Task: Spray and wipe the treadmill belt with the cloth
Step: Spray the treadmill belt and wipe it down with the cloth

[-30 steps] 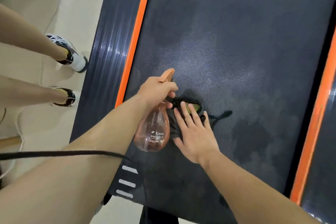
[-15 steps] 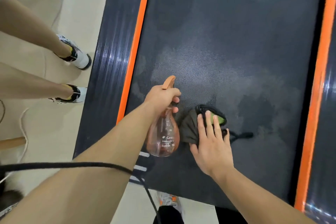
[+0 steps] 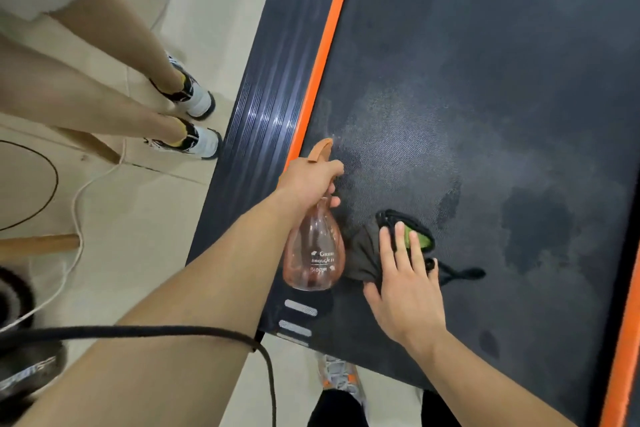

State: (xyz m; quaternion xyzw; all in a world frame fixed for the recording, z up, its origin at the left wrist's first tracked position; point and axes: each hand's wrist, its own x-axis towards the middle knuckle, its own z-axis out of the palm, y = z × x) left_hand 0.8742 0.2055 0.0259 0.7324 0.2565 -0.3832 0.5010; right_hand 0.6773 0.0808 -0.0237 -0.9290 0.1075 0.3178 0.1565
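The dark treadmill belt fills the upper right, with wet patches and a pale misted area. My left hand grips a clear pink spray bottle by its neck and trigger, hanging just above the belt's near left corner. My right hand lies flat with fingers spread on a dark cloth with a green patch and black edging, pressing it on the belt right beside the bottle.
Orange strips line both belt sides, with a ribbed dark side rail on the left. Another person's legs and white-black shoes stand on the beige floor beside the rail. Cables lie on the floor. My own shoe is below the belt's end.
My right hand has slid the cloth to the right and toward me across the belt. The left hand with the bottle stayed beside it. The view has shifted right, showing more floor.
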